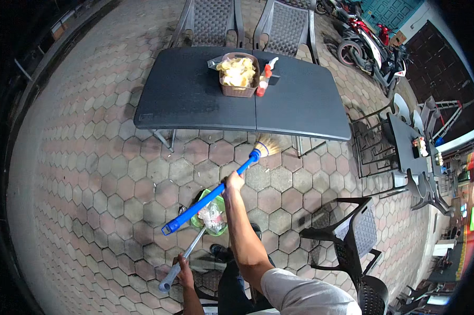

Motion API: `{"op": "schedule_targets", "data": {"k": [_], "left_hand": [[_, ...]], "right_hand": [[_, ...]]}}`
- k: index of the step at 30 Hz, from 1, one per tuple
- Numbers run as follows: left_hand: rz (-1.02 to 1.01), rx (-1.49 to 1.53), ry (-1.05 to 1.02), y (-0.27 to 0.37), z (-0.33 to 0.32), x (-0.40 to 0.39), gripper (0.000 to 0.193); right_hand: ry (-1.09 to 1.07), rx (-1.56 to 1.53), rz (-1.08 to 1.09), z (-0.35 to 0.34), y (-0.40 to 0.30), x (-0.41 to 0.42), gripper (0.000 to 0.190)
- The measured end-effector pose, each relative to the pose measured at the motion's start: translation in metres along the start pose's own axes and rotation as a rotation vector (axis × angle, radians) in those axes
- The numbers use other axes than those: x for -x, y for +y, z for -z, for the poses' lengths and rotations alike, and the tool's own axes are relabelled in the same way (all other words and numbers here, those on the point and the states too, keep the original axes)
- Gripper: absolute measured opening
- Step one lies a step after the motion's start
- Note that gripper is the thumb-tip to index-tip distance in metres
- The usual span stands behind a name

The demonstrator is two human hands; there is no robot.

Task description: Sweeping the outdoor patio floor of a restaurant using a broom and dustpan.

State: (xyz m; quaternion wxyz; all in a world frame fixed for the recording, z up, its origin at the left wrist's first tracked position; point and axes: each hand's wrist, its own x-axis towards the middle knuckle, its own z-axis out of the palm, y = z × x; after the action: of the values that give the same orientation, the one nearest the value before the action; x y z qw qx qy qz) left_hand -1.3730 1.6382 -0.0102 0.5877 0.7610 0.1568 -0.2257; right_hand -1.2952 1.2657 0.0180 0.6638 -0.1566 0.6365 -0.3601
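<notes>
My right hand (234, 182) grips the blue handle of a broom (197, 208) partway along its length. The broom's straw bristles (267, 146) reach the paving just below the near edge of the dark folding table (189, 106). Lower down, my left hand (185, 271) is closed around the grey handle of a long-handled dustpan (194, 242). Its green pan (222, 200) rests near my feet, partly hidden behind the broom handle and my right forearm. Crumpled clear plastic litter (212, 217) lies in the pan.
On the table stand a brown basket (239, 92) of bagged snacks and a red-capped sauce bottle (263, 80). Two woven plastic chairs (211, 23) are behind it. A dark chair (349, 240) is at my right, motorbikes (369, 51) beyond. Hexagonal pavers (134, 189) bear small scraps.
</notes>
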Motion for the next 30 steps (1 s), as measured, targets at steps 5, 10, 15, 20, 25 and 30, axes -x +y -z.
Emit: {"op": "schedule_targets", "data": {"k": [5,10,15,20,25,30], "left_hand": [[0.041,0.051,-0.001,0.013,-0.023,0.007,0.035],[-0.052,0.041,-0.044,0.008,-0.024,0.005,0.034],[0.033,0.089,-0.077,-0.020,-0.009,-0.009,0.031],[-0.041,0.087,-0.053,-0.003,-0.013,-0.005,0.033],[-0.059,0.096,-0.031,0.016,-0.033,-0.004,0.031],[-0.068,0.068,0.004,0.009,-0.034,-0.005,0.032]], "right_hand": [[0.070,0.134,0.039,0.042,0.003,-0.061,0.017],[-0.013,0.198,-0.093,0.032,0.019,-0.069,0.020],[-0.078,0.197,-0.042,0.058,0.010,-0.057,0.008],[-0.085,0.175,-0.007,0.117,0.006,-0.041,0.006],[0.044,0.318,0.211,0.120,-0.004,-0.072,0.014],[-0.066,0.466,-0.017,0.080,0.011,-0.073,0.023]]}}
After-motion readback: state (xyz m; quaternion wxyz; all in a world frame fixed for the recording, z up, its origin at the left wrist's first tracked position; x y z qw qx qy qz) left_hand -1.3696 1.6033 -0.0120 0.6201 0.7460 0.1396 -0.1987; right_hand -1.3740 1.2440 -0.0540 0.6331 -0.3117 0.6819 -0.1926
